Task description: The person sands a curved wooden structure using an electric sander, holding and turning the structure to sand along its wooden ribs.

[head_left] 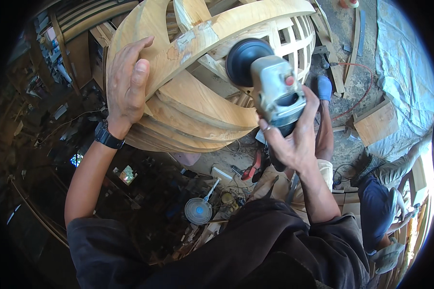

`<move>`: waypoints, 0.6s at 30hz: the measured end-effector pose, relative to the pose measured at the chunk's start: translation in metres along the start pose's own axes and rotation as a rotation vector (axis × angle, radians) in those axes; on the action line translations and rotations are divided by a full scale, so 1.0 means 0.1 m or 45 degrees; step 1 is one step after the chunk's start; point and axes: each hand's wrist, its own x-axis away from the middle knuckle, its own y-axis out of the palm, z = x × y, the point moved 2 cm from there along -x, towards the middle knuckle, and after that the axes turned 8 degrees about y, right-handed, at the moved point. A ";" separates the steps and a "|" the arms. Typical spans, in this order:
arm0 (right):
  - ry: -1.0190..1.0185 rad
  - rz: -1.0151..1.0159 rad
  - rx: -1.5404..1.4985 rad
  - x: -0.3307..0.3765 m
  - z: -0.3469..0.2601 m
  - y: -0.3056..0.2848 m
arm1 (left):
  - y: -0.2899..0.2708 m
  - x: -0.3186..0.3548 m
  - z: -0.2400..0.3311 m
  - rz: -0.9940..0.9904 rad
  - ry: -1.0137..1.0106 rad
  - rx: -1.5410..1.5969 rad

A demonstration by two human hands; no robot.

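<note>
Right hand [296, 144] holds grinder [274, 84] near rim edge [212, 34] and open lattice [289, 47].

The top edge crops the wooden frame [200, 110]; the right hand [295, 144] partly hides the grinder [275, 84].

usable gap: between left hand [126, 86] and black disc [246, 61], over the layered curved wood [197, 108]. curved rail [202, 36] bounds it on the far side. disc plus grinder [277, 82] block its right end; right hand [296, 139] on the grinder body fills the near side there. slatted lattice [301, 41] at far right: only small openings between slats. right of the grinder, narrow gap before the leg with the blue shoe [324, 83]; depth unclear. farther right, red cord [370, 82] and wooden box [378, 125] obstruct; co-worker [377, 202] blocks near right.
</note>
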 end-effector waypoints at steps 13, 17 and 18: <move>0.043 0.039 -0.025 0.02 -0.11 0.08 | 0.00 0.01 -0.01 0.019 0.009 0.026; -0.102 -0.150 0.172 0.14 -0.12 0.22 | 0.00 0.00 0.00 0.019 -0.008 0.081; -0.172 -0.168 0.176 0.16 -0.09 0.29 | 0.00 0.01 0.00 0.014 -0.007 0.079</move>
